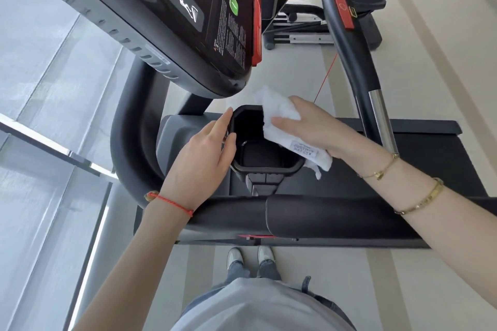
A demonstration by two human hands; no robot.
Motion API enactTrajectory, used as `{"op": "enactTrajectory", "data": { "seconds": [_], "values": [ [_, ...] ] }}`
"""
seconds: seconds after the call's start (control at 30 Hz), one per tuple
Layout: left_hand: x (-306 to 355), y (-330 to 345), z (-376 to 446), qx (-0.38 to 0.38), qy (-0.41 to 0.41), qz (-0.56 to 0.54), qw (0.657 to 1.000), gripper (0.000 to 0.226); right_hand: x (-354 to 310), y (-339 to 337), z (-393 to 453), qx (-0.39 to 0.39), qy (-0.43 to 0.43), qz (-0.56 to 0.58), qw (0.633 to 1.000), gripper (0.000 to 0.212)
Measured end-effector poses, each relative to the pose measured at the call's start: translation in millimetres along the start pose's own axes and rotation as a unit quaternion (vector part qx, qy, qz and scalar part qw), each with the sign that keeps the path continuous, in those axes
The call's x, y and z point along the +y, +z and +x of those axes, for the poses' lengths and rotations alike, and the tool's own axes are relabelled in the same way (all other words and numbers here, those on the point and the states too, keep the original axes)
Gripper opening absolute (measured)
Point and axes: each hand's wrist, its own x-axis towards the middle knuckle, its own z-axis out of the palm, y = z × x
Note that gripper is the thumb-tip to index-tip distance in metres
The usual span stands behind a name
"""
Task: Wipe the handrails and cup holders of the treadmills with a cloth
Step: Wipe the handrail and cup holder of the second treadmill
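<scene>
A black cup holder (265, 168) sits below the treadmill console, open side up. My left hand (204, 153) rests on its left rim with fingers straight and the thumb hooked over the edge. My right hand (309, 129) holds a folded white cloth (279, 113) with a label against the holder's right rim; part of the cloth hangs below my palm. A padded black handrail (322, 215) runs across in front of me, under both forearms. A second black handrail (349, 43) with a red tag and a chrome section rises at the right.
The black console (188, 8) with green and red buttons overhangs the cup holder from the upper left. A red safety cord (325, 78) hangs near my right hand. A window wall lies at the left, another machine at the top right, and my feet stand on pale floor.
</scene>
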Motion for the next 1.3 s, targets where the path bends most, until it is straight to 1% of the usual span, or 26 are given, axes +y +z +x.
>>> {"op": "enactTrajectory", "data": {
  "seconds": [0.07, 0.23, 0.33, 0.4, 0.47, 0.53, 0.57, 0.6, 0.63, 0.7, 0.73, 0.77, 0.83, 0.87, 0.9, 0.97, 1.07, 1.1, 1.13, 1.2, 1.23, 1.3],
  "values": [
    [-1.0, -0.4, 0.5, 0.000, 0.002, 0.002, 1.000, 0.055, 5.2, 6.4, -11.1, 0.010, 0.010, 0.031, 0.999, 0.037],
    [-3.4, 0.5, 1.7, 0.000, 0.006, -0.004, 1.000, 0.052, 15.8, 23.5, -39.5, 0.004, 0.047, 0.097, 0.994, 0.060],
    [-5.1, 0.0, 2.4, 0.002, 0.010, -0.011, 1.000, 0.051, 16.8, 25.9, -52.5, -0.003, 0.055, 0.109, 0.993, 0.059],
    [-5.8, -0.8, 3.1, 0.007, 0.010, -0.018, 1.000, 0.050, 17.5, 24.8, -63.1, 0.012, 0.045, 0.114, 0.992, 0.054],
    [-7.7, -1.2, 3.4, 0.010, 0.010, -0.027, 1.000, 0.050, 20.1, 22.8, -75.2, 0.042, 0.019, 0.064, 0.997, 0.051],
    [-9.8, -1.9, 3.2, 0.009, 0.011, -0.032, 0.999, 0.050, 22.0, 20.9, -90.3, 0.080, -0.044, 0.006, 0.996, 0.050],
    [-10.4, -2.1, 3.2, 0.007, 0.010, -0.036, 0.999, 0.050, 20.1, 19.1, -98.0, 0.087, -0.087, -0.022, 0.992, 0.052],
    [-10.9, -2.2, 2.9, 0.006, 0.009, -0.040, 0.999, 0.050, 17.2, 17.9, -105.2, 0.073, -0.134, -0.054, 0.987, 0.055],
    [-11.2, -2.1, 2.7, 0.007, 0.006, -0.042, 0.999, 0.050, 13.5, 18.2, -110.5, 0.039, -0.175, -0.098, 0.979, 0.058],
    [-12.5, -1.7, 2.8, 0.010, 0.004, -0.041, 0.999, 0.049, 6.8, 21.9, -109.6, -0.029, -0.242, -0.222, 0.944, 0.059],
    [-12.8, -1.5, 3.3, 0.014, 0.006, -0.044, 0.999, 0.047, 3.3, 24.2, -104.0, -0.044, -0.263, -0.267, 0.926, 0.055],
    [-12.9, -1.4, 3.9, 0.019, 0.008, -0.050, 0.999, 0.045, -3.3, 27.3, -95.7, -0.052, -0.264, -0.290, 0.918, 0.047],
    [-13.4, -1.8, 4.7, 0.024, 0.009, -0.065, 0.998, 0.042, -19.6, 35.0, -78.2, -0.057, -0.268, -0.319, 0.907, 0.021],
    [-13.5, -2.0, 4.8, 0.025, 0.009, -0.071, 0.997, 0.041, -26.0, 39.0, -72.5, -0.066, -0.261, -0.337, 0.902, 0.019],
    [-13.4, -2.4, 5.0, 0.026, 0.009, -0.075, 0.997, 0.041, -28.4, 41.6, -68.7, -0.076, -0.250, -0.354, 0.898, 0.022],
    [-13.4, -2.7, 4.8, 0.027, 0.013, -0.072, 0.997, 0.040, -24.0, 41.2, -68.8, -0.066, -0.245, -0.392, 0.884, 0.031],
    [-13.5, -3.2, 4.3, 0.028, 0.014, -0.060, 0.998, 0.040, -14.9, 36.3, -77.1, -0.047, -0.226, -0.397, 0.888, 0.045],
    [-13.1, -3.6, 3.9, 0.026, 0.011, -0.060, 0.998, 0.040, -16.6, 36.8, -78.5, -0.030, -0.212, -0.400, 0.891, 0.051],
    [-12.3, -4.2, 3.2, 0.024, 0.010, -0.061, 0.998, 0.040, -17.0, 37.9, -79.6, -0.020, -0.207, -0.410, 0.888, 0.052],
    [-11.3, -7.1, 0.7, 0.012, 0.009, -0.061, 0.998, 0.040, -18.2, 41.6, -81.0, -0.006, -0.183, -0.416, 0.891, 0.040],
    [-12.1, -9.9, -0.7, 0.002, 0.010, -0.056, 0.998, 0.041, -20.3, 44.1, -81.8, 0.008, -0.184, -0.421, 0.888, 0.038],
    [-15.3, -16.3, -4.5, -0.015, 0.012, -0.036, 0.999, 0.043, -27.8, 57.6, -80.0, 0.035, -0.181, -0.423, 0.887, 0.048]
  ]
}}
